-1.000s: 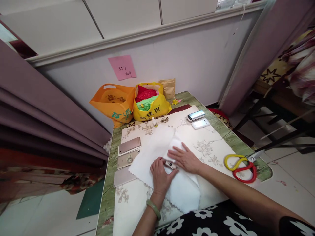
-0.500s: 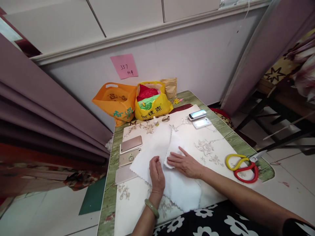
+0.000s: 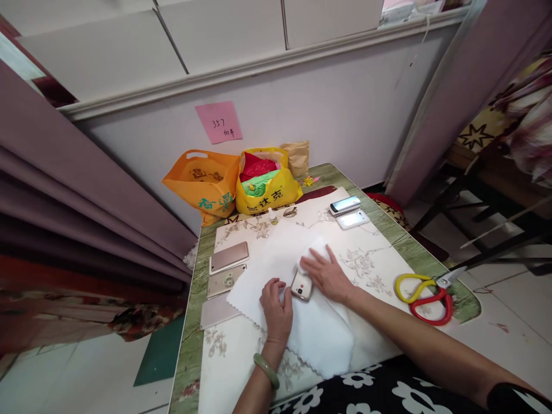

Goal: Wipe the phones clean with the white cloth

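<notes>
A slim phone with a pale back and a camera at its near end [image 3: 302, 286] lies between the two hands on a white fabric cloth with a scalloped edge [image 3: 321, 339], its far end reaching under a turned-over part of the cloth. The right hand [image 3: 330, 277] rests palm down on that fold, just beside the phone, fingers spread and gripping nothing visible. The left hand [image 3: 276, 309] is on the phone's other side, loosely curled with the thumb apart from the fingers and nothing visible in its grasp; whether its thumb touches the phone I cannot tell.

Beneath the cloth, a cream sheet printed with grey-brown flowers [image 3: 235, 368] covers much of a desk with a green wood-grain top [image 3: 187, 345]. Left of the cloth lie three phones in pink and gold tones [image 3: 226, 280] in a column; two more phones, silver and white [image 3: 351, 218], lie near the far right edge. Big scissors with one yellow and one red handle [image 3: 425, 296] rest on the right. An orange bag [image 3: 200, 181] and a yellow bag [image 3: 269, 192] stand at the back, below a pink paper note [image 3: 219, 122] on the white wall [image 3: 345, 109]. Mauve curtains [image 3: 81, 167] hang either side.
</notes>
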`<state>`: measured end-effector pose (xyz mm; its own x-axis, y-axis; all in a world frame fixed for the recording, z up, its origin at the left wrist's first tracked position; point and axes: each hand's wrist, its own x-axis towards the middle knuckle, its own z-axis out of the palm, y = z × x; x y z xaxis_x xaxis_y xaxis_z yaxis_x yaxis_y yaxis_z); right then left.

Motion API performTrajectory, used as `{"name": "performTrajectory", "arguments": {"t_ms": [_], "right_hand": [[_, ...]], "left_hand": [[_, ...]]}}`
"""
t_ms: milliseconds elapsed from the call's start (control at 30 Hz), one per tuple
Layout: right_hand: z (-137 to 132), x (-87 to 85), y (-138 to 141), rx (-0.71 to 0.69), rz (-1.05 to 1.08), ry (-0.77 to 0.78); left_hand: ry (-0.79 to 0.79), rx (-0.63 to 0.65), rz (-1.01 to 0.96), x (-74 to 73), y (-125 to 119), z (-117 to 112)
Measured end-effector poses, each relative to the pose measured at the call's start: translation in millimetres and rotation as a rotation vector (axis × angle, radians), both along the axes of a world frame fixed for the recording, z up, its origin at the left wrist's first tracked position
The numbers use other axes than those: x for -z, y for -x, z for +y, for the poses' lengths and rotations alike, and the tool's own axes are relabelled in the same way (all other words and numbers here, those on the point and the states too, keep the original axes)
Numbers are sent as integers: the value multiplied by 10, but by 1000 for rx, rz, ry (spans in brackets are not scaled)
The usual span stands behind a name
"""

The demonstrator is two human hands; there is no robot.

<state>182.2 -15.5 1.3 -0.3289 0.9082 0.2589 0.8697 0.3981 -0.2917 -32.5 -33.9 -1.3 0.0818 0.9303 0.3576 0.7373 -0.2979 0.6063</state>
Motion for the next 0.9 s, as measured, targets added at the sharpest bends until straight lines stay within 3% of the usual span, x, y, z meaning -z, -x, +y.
{"name": "performTrajectory", "arguments": {"t_ms": [67,200,400,733,900], "right_hand": [[8,19,-20,-117,-2,-15],[95,57,-50,186,49,-24],[253,77,69,278,102,31],[-238,118,-104,320,93,-62],[-99,17,-91,314,83,-78]], "left_hand": [[-5,2,39,6,-7,-4],[-2,55,137,-11,-46,-23],[-13,135,268,-18,-96,-43],[-47,124,302,2,-97,-44],[-44,129,308,-13,-101,-40]]}}
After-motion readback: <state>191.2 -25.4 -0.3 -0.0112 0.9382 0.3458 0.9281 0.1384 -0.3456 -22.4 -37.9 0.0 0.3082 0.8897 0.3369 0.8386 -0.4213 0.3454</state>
